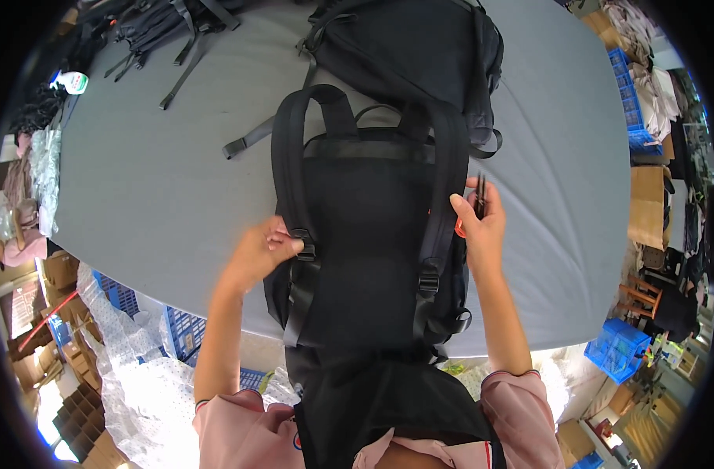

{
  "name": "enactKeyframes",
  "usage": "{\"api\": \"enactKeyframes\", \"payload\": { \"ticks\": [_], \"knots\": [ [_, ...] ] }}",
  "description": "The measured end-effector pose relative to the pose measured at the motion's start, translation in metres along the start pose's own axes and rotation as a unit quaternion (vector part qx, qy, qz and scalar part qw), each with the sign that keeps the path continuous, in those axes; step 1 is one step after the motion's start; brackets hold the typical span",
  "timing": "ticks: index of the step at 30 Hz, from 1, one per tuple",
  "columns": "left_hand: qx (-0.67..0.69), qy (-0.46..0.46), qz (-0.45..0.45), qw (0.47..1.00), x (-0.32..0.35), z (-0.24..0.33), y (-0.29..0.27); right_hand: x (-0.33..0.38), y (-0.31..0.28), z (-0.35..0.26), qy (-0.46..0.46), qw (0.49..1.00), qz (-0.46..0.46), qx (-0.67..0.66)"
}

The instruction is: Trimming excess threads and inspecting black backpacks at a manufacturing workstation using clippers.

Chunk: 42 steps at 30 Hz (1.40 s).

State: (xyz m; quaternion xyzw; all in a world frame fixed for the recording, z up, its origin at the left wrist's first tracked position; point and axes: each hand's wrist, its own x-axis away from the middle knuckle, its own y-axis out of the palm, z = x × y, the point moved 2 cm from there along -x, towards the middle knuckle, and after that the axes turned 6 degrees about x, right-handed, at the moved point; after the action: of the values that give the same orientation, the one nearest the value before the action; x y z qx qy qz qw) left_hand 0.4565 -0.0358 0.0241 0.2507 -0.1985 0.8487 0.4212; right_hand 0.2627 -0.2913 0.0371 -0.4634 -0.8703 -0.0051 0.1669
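A black backpack (365, 227) lies in front of me, its back panel and two shoulder straps facing up and its lower end toward my body. My left hand (257, 252) pinches the left shoulder strap (291, 180) at its black plastic buckle (304, 245), thumb on top; the other fingertips are partly hidden. At the right strap (443, 187), my right hand (484, 223) is closed around dark-bladed thread snips (480, 195) with a red-orange part showing by the palm. The blades point away from me, and the thumb rests near the strap's outer edge.
A second black backpack (412, 47) lies just beyond on the grey-covered table (552, 195). More black bags with loose straps (169, 27) are piled at the far left, near a white spray bottle (72, 82). Blue crates (619, 348) and clear plastic wrap (150, 383) surround the table.
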Motion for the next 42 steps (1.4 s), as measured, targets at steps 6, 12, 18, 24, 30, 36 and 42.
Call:
{"api": "enactKeyframes", "payload": {
  "ticks": [6,12,18,24,30,36,42],
  "knots": [
    [-0.06,0.019,0.04,0.997,0.021,-0.014,0.017,0.057,0.008,-0.034,-0.282,0.953,0.008,0.111],
    [-0.133,0.126,0.069,0.981,0.048,0.012,0.051,0.074,0.08,-0.041,-0.403,0.883,-0.148,0.19],
    [-0.113,0.408,0.11,0.899,0.126,0.053,0.066,0.09,0.083,-0.058,-0.127,0.941,-0.313,-0.009],
    [-0.048,0.444,0.036,0.894,0.136,0.045,0.062,0.116,0.069,-0.062,-0.022,0.934,-0.331,-0.131],
    [0.054,0.354,0.026,0.933,0.135,0.036,0.065,0.162,0.026,-0.049,-0.205,0.967,-0.093,0.117],
    [0.007,0.352,0.011,0.936,0.132,0.031,0.064,0.181,0.029,-0.056,-0.238,0.957,-0.066,0.154],
    [-0.09,0.442,0.045,0.891,0.13,0.027,0.064,0.18,0.044,-0.059,-0.314,0.932,-0.026,0.18]
  ]
}}
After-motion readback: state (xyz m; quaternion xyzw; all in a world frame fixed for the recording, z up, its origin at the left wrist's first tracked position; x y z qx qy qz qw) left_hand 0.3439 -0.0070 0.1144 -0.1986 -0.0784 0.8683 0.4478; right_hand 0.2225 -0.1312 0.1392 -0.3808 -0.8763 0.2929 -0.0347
